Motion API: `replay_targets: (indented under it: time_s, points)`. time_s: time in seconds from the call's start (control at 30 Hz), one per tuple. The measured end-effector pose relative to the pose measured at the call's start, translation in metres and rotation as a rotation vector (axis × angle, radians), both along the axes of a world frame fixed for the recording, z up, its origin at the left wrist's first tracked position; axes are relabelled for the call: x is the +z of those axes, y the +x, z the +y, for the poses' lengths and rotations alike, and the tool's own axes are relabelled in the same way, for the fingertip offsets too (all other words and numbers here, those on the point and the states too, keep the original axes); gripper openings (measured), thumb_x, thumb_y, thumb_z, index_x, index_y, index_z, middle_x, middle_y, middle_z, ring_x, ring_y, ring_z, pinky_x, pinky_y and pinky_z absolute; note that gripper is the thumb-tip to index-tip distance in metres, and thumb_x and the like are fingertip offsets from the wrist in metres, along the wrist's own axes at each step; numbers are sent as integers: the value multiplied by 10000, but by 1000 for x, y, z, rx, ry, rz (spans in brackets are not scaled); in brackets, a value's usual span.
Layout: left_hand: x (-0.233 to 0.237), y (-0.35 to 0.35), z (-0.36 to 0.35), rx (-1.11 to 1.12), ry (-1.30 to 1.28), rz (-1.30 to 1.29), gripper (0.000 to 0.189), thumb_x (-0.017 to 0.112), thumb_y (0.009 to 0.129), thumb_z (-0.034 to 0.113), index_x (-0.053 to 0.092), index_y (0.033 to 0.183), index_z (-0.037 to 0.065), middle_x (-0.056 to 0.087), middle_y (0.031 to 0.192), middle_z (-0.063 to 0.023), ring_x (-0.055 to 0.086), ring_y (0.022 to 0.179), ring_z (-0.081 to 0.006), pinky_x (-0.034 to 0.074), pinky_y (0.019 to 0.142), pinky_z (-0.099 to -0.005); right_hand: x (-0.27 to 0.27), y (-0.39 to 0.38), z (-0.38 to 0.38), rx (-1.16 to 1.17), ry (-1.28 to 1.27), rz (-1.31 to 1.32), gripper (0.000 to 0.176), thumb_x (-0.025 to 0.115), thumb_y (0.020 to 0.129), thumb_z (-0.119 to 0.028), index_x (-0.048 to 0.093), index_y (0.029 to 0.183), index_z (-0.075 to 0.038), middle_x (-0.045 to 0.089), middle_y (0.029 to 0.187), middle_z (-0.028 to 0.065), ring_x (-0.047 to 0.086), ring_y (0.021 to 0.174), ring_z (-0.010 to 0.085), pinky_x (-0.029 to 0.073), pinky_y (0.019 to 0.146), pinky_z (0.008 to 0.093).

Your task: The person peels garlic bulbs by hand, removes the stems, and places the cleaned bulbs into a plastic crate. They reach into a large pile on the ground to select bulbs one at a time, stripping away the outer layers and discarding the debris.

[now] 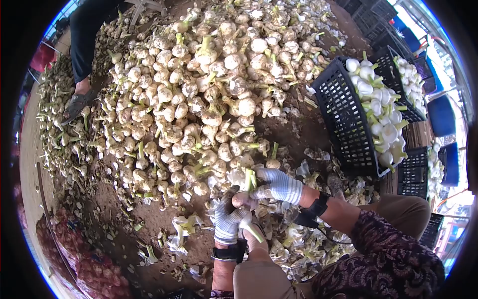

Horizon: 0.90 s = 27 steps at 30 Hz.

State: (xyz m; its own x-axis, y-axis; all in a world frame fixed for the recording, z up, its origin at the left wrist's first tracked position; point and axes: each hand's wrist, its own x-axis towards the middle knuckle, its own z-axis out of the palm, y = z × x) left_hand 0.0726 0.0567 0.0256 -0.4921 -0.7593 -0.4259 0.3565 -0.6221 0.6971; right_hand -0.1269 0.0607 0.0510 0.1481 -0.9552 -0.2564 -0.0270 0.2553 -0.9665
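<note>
My left hand (227, 219), in a striped glove with dirty fingers, is closed around a garlic bulb (241, 200) near the lower middle. My right hand (279, 185), gloved in blue and white stripes, is closed at the bulb's green stem (250, 179). Loose skin hangs off the bulb beside the fingers. Just below my left hand, a pale stem piece (255, 232) slants over my foot. Beyond both hands spreads a big heap of unpeeled garlic (199, 114).
A black crate (343, 117) of white peeled garlic stands at the right, with more crates behind it. Peelings (294, 244) litter the ground around my legs. Another person's leg and sandal (78, 105) are at the upper left. Net sacks (99, 274) lie lower left.
</note>
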Motion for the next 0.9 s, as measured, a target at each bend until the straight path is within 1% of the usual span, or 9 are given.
replay_targets:
  time_s: [0.17, 0.3, 0.37, 0.43, 0.53, 0.7, 0.77, 0.83, 0.9]
  points:
    - [-11, -7, 10, 139, -218, -76, 855, 834, 649, 284, 368, 1293, -33, 579, 1034, -135, 576, 973, -224, 470, 871, -340, -8, 13, 7, -262, 233, -292, 287, 648, 762, -2, 621, 1048, 10, 653, 858, 60, 623, 748, 117, 518, 587, 240]
    - [-8, 2, 16, 118, 51, -114, 722, 796, 647, 176, 434, 1246, -2, 555, 1090, -103, 555, 991, -213, 455, 897, -326, 1, 18, 11, -358, 598, -716, 227, 608, 774, 12, 635, 998, -7, 655, 867, 59, 633, 743, 137, 525, 599, 257]
    - [-23, 9, 14, 134, 224, 200, 600, 749, 663, 240, 483, 1150, 9, 603, 956, -104, 617, 818, -241, 529, 758, -320, 3, 17, 13, -281, 551, -785, 218, 594, 776, 6, 631, 990, -5, 651, 851, 39, 628, 720, 141, 525, 604, 267]
    - [-11, 3, 19, 216, 251, 153, 637, 705, 678, 380, 489, 1138, -5, 597, 930, -120, 616, 787, -264, 547, 661, -330, -14, 16, 13, -229, 427, -590, 257, 580, 749, 9, 617, 1004, 12, 641, 787, 77, 622, 689, 153, 514, 581, 286]
    - [5, -2, 15, 62, 249, 147, 703, 632, 684, 544, 492, 1049, -40, 590, 859, -139, 609, 699, -254, 533, 546, -339, -12, 16, 2, 39, -221, 474, 374, 571, 690, -6, 588, 1062, -39, 607, 751, 188, 625, 696, 316, 499, 602, 368]
    - [17, -1, 11, -144, 180, 315, 658, 653, 670, 537, 552, 998, -25, 614, 823, -132, 601, 716, -213, 516, 660, -303, -34, 10, -11, 8, -280, 504, 430, 688, 726, -50, 557, 1136, -70, 634, 965, 112, 625, 859, 250, 506, 743, 289]
    - [26, -7, 9, 171, 270, 3, 697, 644, 673, 583, 551, 984, -34, 607, 810, -120, 603, 714, -217, 518, 656, -306, -42, -7, -9, -102, 52, -33, 466, 709, 703, -73, 542, 1138, -66, 633, 924, 67, 618, 864, 216, 495, 837, 357]
    - [18, -1, 5, 7, 206, 130, 698, 691, 665, 536, 531, 1048, -25, 599, 871, -107, 606, 739, -211, 520, 666, -297, -20, -27, -7, -105, -155, 1014, 442, 683, 722, -59, 539, 1140, -51, 630, 983, 148, 630, 838, 245, 506, 793, 338]
    - [20, -6, 7, 149, 5, -45, 638, 723, 696, 386, 509, 1144, -14, 596, 920, -99, 609, 757, -207, 524, 662, -289, -31, -54, 6, -158, 10, 741, 399, 673, 711, -13, 569, 1096, -35, 629, 993, 169, 640, 792, 245, 519, 748, 321]
